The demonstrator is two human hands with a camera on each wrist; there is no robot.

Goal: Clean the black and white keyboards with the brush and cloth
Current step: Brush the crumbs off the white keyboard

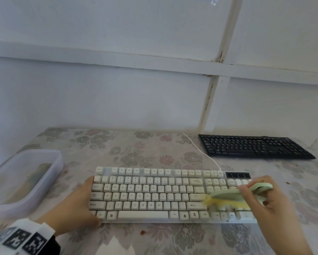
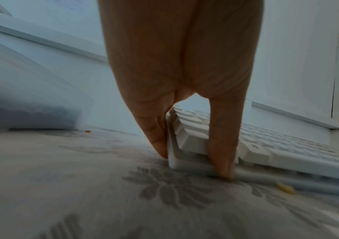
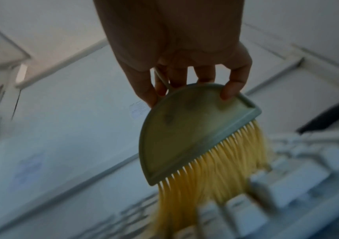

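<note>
The table [image 1: 102, 150] under its flowered cover bears everything: the white keyboard [image 1: 145, 196] near the front edge, the black keyboard [image 1: 254, 147] well apart at the far right, and a clear plastic tub [image 1: 49, 173] at the left whose murky contents I cannot make out; no cloth is plainly visible. The left hand [image 1: 80, 203] clamps the white keyboard's left end, thumb against the front edge and fingers [image 2: 156, 137] against the side, so the board is braced. The right hand [image 1: 272, 197] has its fingers curled round the green brush [image 1: 233, 194], its yellow bristles [image 3: 215, 177] down among the keys just left of the number pad. The likely trouble is crumbs [image 2: 286, 189] being flicked onto the cover or toward the black keyboard, and a hard stroke could catch and lift a keycap or nudge the board if the left hand slackens
</note>
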